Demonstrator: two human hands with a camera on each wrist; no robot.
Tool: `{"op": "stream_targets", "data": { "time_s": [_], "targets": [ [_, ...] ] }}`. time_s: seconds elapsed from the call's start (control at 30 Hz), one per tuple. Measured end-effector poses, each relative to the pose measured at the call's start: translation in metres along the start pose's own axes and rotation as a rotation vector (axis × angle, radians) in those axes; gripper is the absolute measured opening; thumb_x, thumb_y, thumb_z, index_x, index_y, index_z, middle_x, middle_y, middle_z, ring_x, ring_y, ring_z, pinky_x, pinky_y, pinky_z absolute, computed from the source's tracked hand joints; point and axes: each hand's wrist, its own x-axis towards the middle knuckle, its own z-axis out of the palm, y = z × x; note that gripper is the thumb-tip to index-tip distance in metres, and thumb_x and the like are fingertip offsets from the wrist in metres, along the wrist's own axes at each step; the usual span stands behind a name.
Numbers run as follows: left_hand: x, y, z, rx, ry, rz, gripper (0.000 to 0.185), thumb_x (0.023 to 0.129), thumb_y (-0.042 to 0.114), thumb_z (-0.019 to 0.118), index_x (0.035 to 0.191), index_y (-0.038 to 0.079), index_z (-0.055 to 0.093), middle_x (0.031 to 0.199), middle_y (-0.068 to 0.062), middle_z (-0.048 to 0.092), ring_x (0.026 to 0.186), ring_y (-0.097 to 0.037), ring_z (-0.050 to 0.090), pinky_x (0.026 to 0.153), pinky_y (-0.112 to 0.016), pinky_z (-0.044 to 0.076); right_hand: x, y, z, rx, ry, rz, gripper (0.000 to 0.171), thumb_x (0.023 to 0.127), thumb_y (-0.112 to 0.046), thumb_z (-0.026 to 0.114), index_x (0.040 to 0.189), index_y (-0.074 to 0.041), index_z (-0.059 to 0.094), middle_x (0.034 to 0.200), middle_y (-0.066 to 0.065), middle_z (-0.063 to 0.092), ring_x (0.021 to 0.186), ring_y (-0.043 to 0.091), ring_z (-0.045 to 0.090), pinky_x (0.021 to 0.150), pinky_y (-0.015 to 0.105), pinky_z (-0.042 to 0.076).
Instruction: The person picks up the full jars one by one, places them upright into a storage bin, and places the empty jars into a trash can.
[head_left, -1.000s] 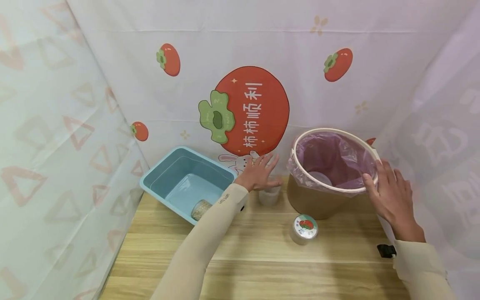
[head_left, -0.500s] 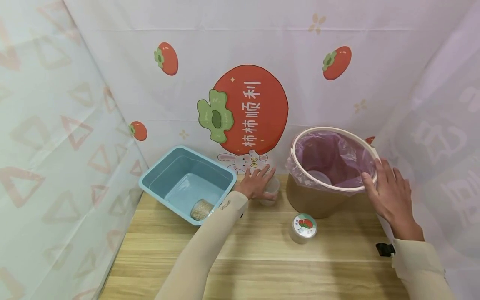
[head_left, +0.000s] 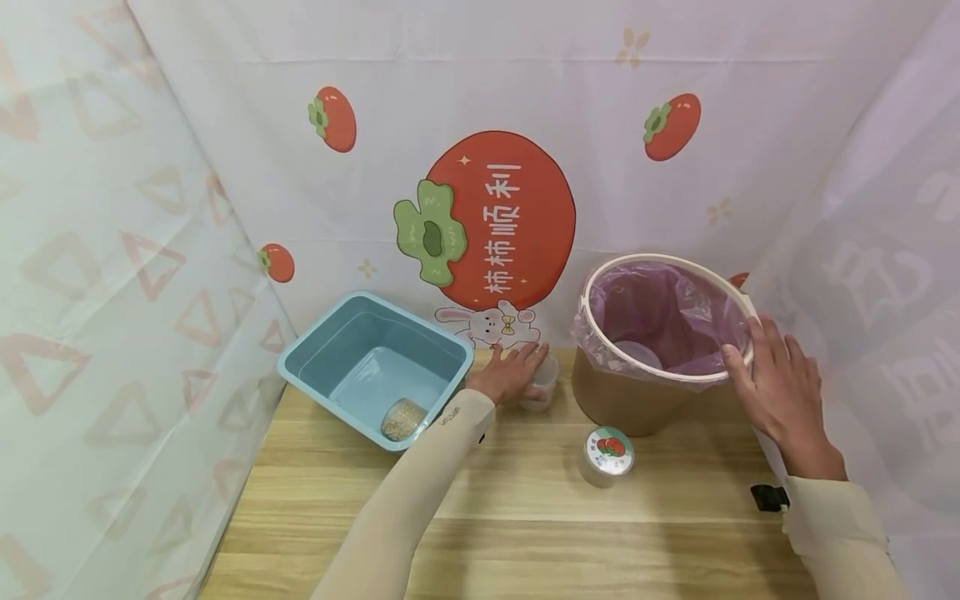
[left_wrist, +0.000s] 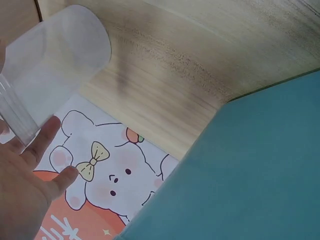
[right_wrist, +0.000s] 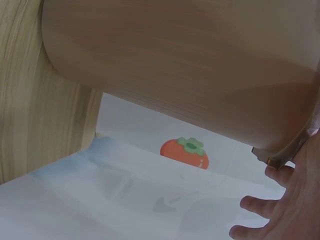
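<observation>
Clear plastic cup point(head_left: 542, 382): translucent, frosted, ribbed band near the rim, looks empty. It stands on the wooden table between the blue tub and the bin, close to the back curtain. Left hand point(head_left: 510, 372) is wrapped around its side, fingers curled over it; most of the cup is hidden from the head view. In the left wrist view the cup point(left_wrist: 52, 70) lies against the fingers point(left_wrist: 42, 137).

Bin point(head_left: 637, 400): round, brown wood-look body, pale rim ring, pink bag liner folded over the edge. Upright at the right rear of the table. Right hand point(head_left: 780, 392) rests on the rim's right side, thumb at the inside edge, fingers extended.
</observation>
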Motion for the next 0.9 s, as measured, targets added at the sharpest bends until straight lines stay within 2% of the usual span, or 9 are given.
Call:
{"op": "stream_targets", "data": {
  "time_s": [0.23,0.4,0.5,0.63,0.77,0.9],
  "targets": [
    [0.000,-0.001,0.001,0.005,0.028,0.014,0.103,0.101,0.062,0.067,0.178,0.023,0.010,0.184,-0.002,0.021,0.166,-0.028,0.033,0.136,-0.061,0.015,-0.001,-0.003,0.000,-0.002,-0.012,0.007,0.078,0.115,-0.053,0.033,0.174,-0.005,0.017,0.178,0.028,0.017,0.152,0.066,0.023,0.113,0.087,0.014],
    [0.000,-0.003,-0.001,0.005,0.056,0.013,0.104,0.100,0.064,0.068,0.178,0.025,0.011,0.182,-0.002,0.026,0.166,-0.027,0.032,0.135,-0.061,0.021,-0.002,-0.003,-0.002,-0.002,-0.017,0.013,0.078,0.115,-0.053,0.032,0.175,-0.005,0.015,0.179,0.028,0.016,0.153,0.065,0.021,0.114,0.087,0.013],
    [0.000,-0.005,-0.005,0.036,0.082,0.021,0.103,0.100,0.065,0.068,0.177,0.024,0.014,0.179,-0.005,0.032,0.162,-0.029,0.040,0.133,-0.062,0.027,-0.002,-0.003,-0.002,-0.003,-0.024,0.017,0.078,0.115,-0.053,0.032,0.175,-0.006,0.014,0.179,0.028,0.015,0.154,0.065,0.020,0.114,0.087,0.012],
    [-0.002,-0.008,-0.017,0.069,0.117,0.019,0.100,0.100,0.068,0.066,0.177,0.025,0.018,0.177,-0.006,0.035,0.156,-0.030,0.048,0.132,-0.063,0.029,-0.002,-0.004,-0.002,-0.002,-0.025,0.016,0.078,0.115,-0.053,0.032,0.175,-0.006,0.014,0.179,0.028,0.015,0.154,0.064,0.020,0.114,0.087,0.012],
    [-0.009,-0.012,-0.035,0.047,0.129,0.021,0.098,0.100,0.066,0.067,0.177,0.027,0.020,0.179,-0.006,0.032,0.161,-0.030,0.041,0.133,-0.065,0.025,-0.002,-0.004,-0.001,-0.005,-0.029,0.012,0.078,0.115,-0.053,0.031,0.175,-0.006,0.013,0.180,0.028,0.014,0.155,0.064,0.019,0.114,0.088,0.012],
    [-0.017,-0.013,-0.056,0.070,0.158,0.043,0.095,0.101,0.065,0.066,0.176,0.025,0.023,0.179,-0.007,0.032,0.161,-0.030,0.041,0.133,-0.064,0.025,-0.001,-0.004,-0.002,-0.006,-0.025,0.012,0.078,0.115,-0.053,0.031,0.175,-0.006,0.013,0.179,0.028,0.014,0.154,0.065,0.020,0.114,0.088,0.012]
  ]
}}
